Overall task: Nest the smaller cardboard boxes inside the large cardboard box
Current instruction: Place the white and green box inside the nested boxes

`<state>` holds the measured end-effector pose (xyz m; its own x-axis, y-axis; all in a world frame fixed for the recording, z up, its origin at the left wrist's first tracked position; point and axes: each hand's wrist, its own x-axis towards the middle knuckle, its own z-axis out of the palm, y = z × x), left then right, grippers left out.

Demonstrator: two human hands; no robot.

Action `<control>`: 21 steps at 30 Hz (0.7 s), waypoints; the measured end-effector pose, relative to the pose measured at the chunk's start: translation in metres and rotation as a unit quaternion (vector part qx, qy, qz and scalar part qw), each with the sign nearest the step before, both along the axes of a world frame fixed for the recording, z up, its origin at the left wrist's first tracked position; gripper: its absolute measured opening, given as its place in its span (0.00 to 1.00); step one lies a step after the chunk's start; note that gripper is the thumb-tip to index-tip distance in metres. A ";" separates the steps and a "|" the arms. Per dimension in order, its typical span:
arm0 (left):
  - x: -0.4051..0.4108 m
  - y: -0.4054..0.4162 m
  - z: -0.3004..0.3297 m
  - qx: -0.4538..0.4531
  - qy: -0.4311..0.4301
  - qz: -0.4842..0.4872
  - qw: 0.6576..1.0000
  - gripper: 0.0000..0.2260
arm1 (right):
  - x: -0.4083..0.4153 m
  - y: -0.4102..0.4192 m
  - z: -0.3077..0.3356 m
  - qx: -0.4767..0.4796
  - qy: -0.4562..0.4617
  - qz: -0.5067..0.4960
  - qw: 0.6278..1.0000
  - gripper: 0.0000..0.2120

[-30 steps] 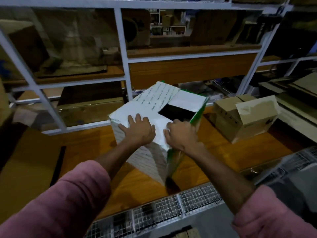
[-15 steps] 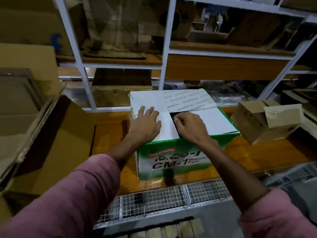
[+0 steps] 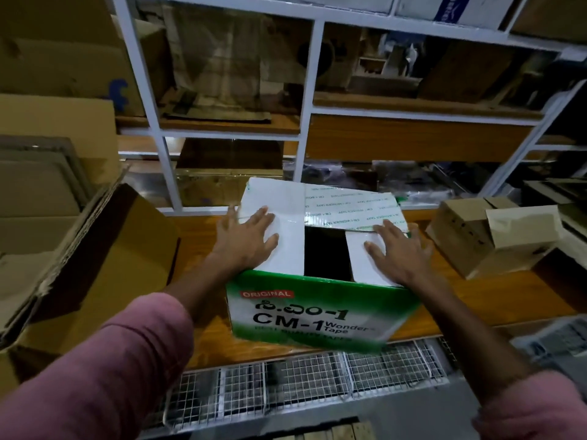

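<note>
Fingers: left hand [image 3: 246, 241] and right hand [image 3: 397, 252] spread flat, apart, pressing flaps.
Box: green-and-white printed cardboard box [image 3: 317, 315], frame centre, on wooden worktop [image 3: 495, 296].

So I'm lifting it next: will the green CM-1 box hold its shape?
Probably it flexes on top: the green CM-1 box has loose flaps under the left hand and right hand, with a gap between. Likely light, apparently empty.
</note>
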<state>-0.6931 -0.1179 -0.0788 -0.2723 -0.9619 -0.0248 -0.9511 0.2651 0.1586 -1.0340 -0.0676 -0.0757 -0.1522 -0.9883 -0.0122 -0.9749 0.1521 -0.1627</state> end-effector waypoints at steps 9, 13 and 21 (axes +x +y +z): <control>-0.013 0.026 -0.005 0.051 0.028 0.059 0.997 0.31 | -0.027 0.004 0.005 0.002 -0.039 0.065 0.997 0.34; -0.016 0.030 -0.004 0.054 0.046 0.074 0.995 0.31 | -0.035 0.010 0.003 0.014 -0.049 0.073 0.996 0.35; -0.029 0.062 0.013 0.044 0.057 0.115 0.991 0.31 | -0.020 0.017 0.004 -0.010 -0.069 0.075 0.995 0.39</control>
<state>-0.7223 -0.0557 -0.0662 -0.0524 -0.9943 -0.0925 -0.9594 0.0244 0.2811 -1.0538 -0.0506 -0.0721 -0.0012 -1.0000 -0.0019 -0.9544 0.0018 -0.2986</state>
